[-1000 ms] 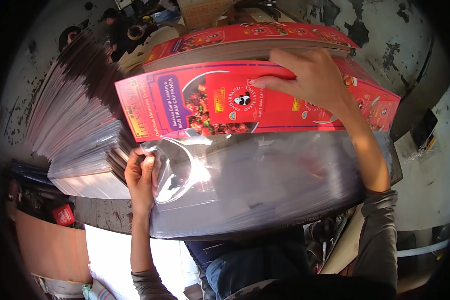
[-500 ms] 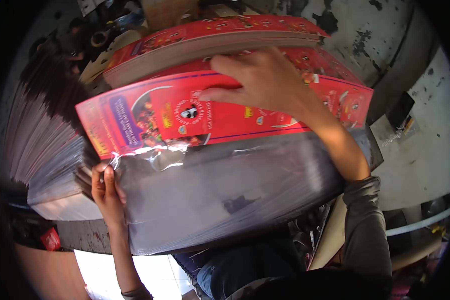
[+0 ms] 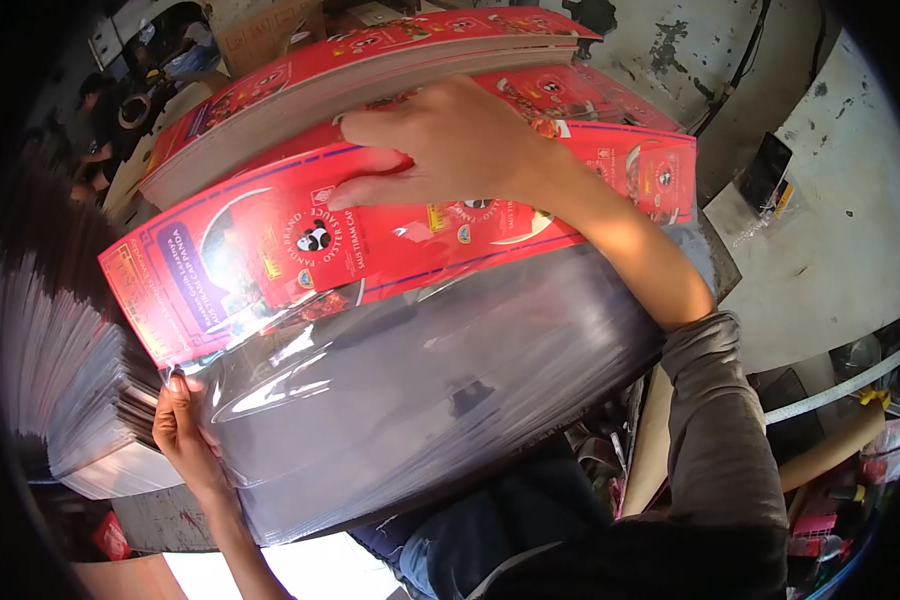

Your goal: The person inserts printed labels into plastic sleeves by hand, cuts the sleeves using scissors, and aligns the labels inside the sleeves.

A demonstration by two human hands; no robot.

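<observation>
A long red printed sheet [image 3: 380, 225] with panda logos lies slanted over a thick stack of clear plastic sheets [image 3: 420, 390]. My right hand [image 3: 460, 150] is at the red sheet's upper edge, thumb on its front and the other fingers over the edge, partly hidden. My left hand [image 3: 185, 425] is closed at the sheet's lower left corner, pinching the edge of a shiny clear plastic film [image 3: 280, 365]. That film runs along the sheet's lower edge; how far it overlaps the sheet I cannot tell.
Behind stands a tall stack of red printed sheets [image 3: 370, 65]. At left, a fanned pile of plastic-edged sheets [image 3: 90, 390] leans. A dark phone [image 3: 766, 170] lies on the worn surface at right. A person [image 3: 95, 130] is in the far left background.
The view has shifted, and the red sheet and both hands appear lower and further left. Both hands keep their grip. The clear film along the sheet's lower edge shows more broadly now.
</observation>
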